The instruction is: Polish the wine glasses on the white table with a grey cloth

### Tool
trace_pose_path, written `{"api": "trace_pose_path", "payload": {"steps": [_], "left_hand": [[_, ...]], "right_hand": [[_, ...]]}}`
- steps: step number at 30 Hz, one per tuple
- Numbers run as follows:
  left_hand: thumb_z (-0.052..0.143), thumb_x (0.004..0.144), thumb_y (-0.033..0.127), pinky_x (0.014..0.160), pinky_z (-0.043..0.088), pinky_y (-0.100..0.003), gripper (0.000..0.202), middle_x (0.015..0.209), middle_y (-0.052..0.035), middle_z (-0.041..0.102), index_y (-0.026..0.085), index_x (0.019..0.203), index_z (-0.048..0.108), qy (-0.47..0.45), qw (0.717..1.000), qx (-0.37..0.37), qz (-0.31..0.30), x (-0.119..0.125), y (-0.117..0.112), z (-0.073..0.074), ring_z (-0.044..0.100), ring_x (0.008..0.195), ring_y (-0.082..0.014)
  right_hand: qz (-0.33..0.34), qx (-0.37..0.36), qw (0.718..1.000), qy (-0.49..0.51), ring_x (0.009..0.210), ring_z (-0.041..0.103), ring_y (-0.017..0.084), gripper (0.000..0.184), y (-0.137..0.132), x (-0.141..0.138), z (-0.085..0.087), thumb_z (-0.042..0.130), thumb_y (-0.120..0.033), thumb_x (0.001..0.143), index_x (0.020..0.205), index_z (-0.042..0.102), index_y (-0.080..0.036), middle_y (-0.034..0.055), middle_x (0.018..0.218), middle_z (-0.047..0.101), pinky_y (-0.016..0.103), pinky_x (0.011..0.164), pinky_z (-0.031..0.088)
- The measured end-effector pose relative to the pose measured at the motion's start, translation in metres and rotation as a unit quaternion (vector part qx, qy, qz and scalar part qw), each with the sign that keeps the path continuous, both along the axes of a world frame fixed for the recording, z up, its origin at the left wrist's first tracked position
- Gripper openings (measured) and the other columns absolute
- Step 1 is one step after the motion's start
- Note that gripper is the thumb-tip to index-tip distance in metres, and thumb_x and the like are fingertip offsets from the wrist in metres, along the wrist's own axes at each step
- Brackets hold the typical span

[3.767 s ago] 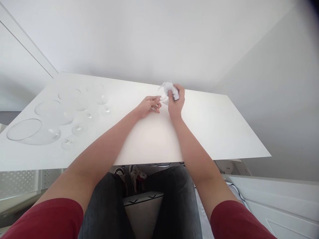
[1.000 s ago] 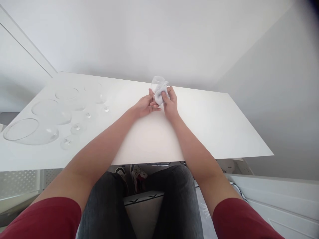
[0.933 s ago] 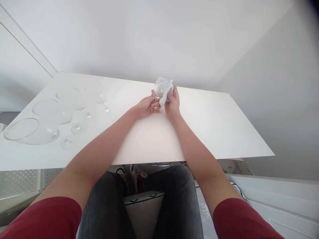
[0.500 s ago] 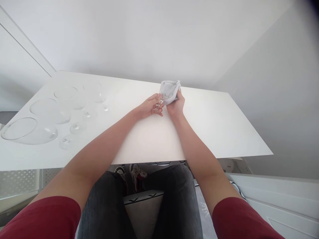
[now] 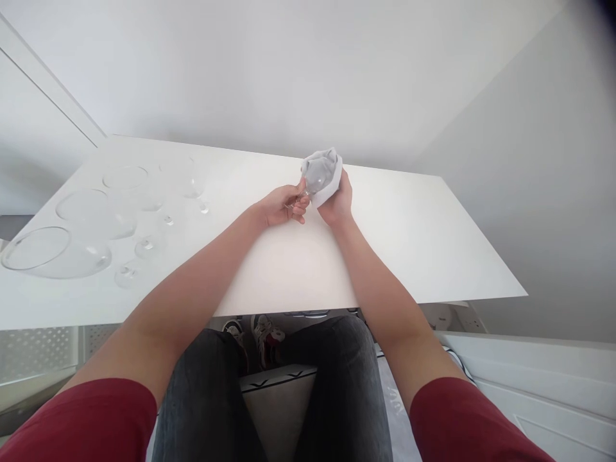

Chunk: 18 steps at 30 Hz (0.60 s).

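Note:
A clear stemmed glass (image 5: 315, 182) is held tilted over the back middle of the white table. My left hand (image 5: 287, 202) grips it low down, with the fingers closed around the stem and foot. A light grey cloth (image 5: 332, 185) wraps the bowl from the far side and the right. My right hand (image 5: 338, 202) is closed on that cloth, cupping it against the bowl; most of its fingers are hidden behind the cloth.
Several clear stemmed glasses, among them a large wine glass (image 5: 58, 253), stand at the left of the white table (image 5: 433, 256). Behind the table rises a plain wall (image 5: 289, 77). A white drawer front (image 5: 539, 378) lies below the right side.
The glass and cloth have shifted slightly left and turned, so the cloth spreads wider round the bowl. My left hand has moved a little left with the stem.

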State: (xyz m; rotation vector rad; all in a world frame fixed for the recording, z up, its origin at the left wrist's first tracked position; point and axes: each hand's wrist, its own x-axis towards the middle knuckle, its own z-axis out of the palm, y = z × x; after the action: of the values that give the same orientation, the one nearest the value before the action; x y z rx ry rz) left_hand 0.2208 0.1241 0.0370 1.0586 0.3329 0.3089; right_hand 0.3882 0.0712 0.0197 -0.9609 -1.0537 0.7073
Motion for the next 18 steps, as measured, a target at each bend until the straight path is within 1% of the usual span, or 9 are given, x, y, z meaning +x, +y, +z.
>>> {"api": "trace_pose_path", "payload": {"steps": [2,3,5,7,9,11,14,16,18], "left_hand": [[0.066,0.100,0.051,0.055,0.062,-0.029,0.051,0.064,0.0030,0.036,0.014,0.066,0.057,-0.020,0.999,0.015,0.043,0.002,0.000,-0.001,0.039,0.049,-0.0067],[0.066,0.100,0.050,0.055,0.061,-0.029,0.050,0.064,0.0027,0.037,0.014,0.066,0.058,-0.027,0.997,0.026,0.063,0.004,0.000,-0.001,0.040,0.049,-0.0070],[0.066,0.099,0.050,0.055,0.061,-0.030,0.050,0.063,0.0012,0.041,0.013,0.066,0.059,-0.028,0.993,0.058,0.096,0.007,-0.002,-0.004,0.044,0.050,-0.0079],[0.067,0.099,0.054,0.054,0.061,-0.031,0.053,0.061,-0.0004,0.045,0.013,0.065,0.060,-0.021,0.989,0.092,0.115,0.009,-0.003,-0.006,0.047,0.050,-0.0092],[0.068,0.097,0.058,0.053,0.061,-0.032,0.055,0.060,-0.0013,0.047,0.014,0.065,0.060,-0.013,0.989,0.107,0.106,0.008,-0.004,-0.007,0.048,0.050,-0.0101],[0.071,0.094,0.059,0.053,0.062,-0.033,0.054,0.062,-0.0010,0.047,0.014,0.066,0.060,-0.003,0.994,0.089,0.056,0.005,-0.003,-0.006,0.046,0.050,-0.0095],[0.074,0.091,0.059,0.053,0.063,-0.034,0.054,0.061,0.0016,0.041,0.014,0.065,0.058,0.008,0.998,0.051,-0.026,-0.001,0.000,-0.002,0.039,0.047,-0.0071],[0.074,0.091,0.060,0.054,0.064,-0.033,0.056,0.058,0.0034,0.035,0.015,0.063,0.058,0.004,0.999,0.043,-0.030,-0.003,0.001,0.000,0.035,0.046,-0.0067],[0.073,0.092,0.060,0.058,0.065,-0.032,0.055,0.057,0.0034,0.035,0.015,0.062,0.058,-0.004,0.999,0.044,0.009,-0.001,0.001,0.000,0.035,0.047,-0.0068]], "right_hand": [[0.029,-0.008,0.999,0.022,0.091,0.074,0.033,0.076,0.000,-0.003,-0.001,0.048,-0.092,0.091,0.109,0.069,-0.021,0.0117,0.092,0.075,0.049,0.066,0.064],[0.030,-0.009,0.999,0.030,0.089,0.075,0.033,0.076,0.000,-0.006,-0.002,0.049,-0.092,0.091,0.110,0.069,-0.021,0.0109,0.091,0.074,0.048,0.065,0.064],[0.006,0.007,1.000,0.027,0.087,0.075,0.030,0.072,-0.003,-0.012,-0.001,0.052,-0.091,0.091,0.117,0.066,-0.024,0.0079,0.094,0.073,0.046,0.066,0.065],[-0.034,0.034,0.999,0.002,0.092,0.075,0.026,0.066,-0.007,-0.015,0.001,0.058,-0.086,0.091,0.125,0.062,-0.030,0.0053,0.106,0.071,0.043,0.072,0.066],[-0.072,0.059,0.995,-0.031,0.103,0.074,0.025,0.062,-0.011,-0.014,0.004,0.065,-0.081,0.091,0.128,0.061,-0.032,0.0049,0.116,0.069,0.041,0.080,0.065],[-0.077,0.066,0.994,-0.040,0.111,0.071,0.026,0.061,-0.013,-0.012,0.007,0.067,-0.080,0.090,0.123,0.064,-0.029,0.0064,0.120,0.069,0.041,0.085,0.064],[-0.015,0.030,0.999,-0.005,0.110,0.072,0.029,0.071,-0.012,-0.011,0.010,0.055,-0.089,0.089,0.117,0.068,-0.025,0.0085,0.114,0.072,0.042,0.082,0.065],[0.027,-0.009,0.999,0.018,0.105,0.074,0.029,0.078,-0.011,-0.014,0.011,0.048,-0.093,0.089,0.118,0.069,-0.024,0.0089,0.107,0.074,0.042,0.078,0.065],[0.052,-0.034,0.997,0.037,0.098,0.075,0.029,0.078,-0.009,-0.017,0.013,0.048,-0.094,0.089,0.120,0.069,-0.026,0.0085,0.101,0.075,0.041,0.073,0.064]]}}
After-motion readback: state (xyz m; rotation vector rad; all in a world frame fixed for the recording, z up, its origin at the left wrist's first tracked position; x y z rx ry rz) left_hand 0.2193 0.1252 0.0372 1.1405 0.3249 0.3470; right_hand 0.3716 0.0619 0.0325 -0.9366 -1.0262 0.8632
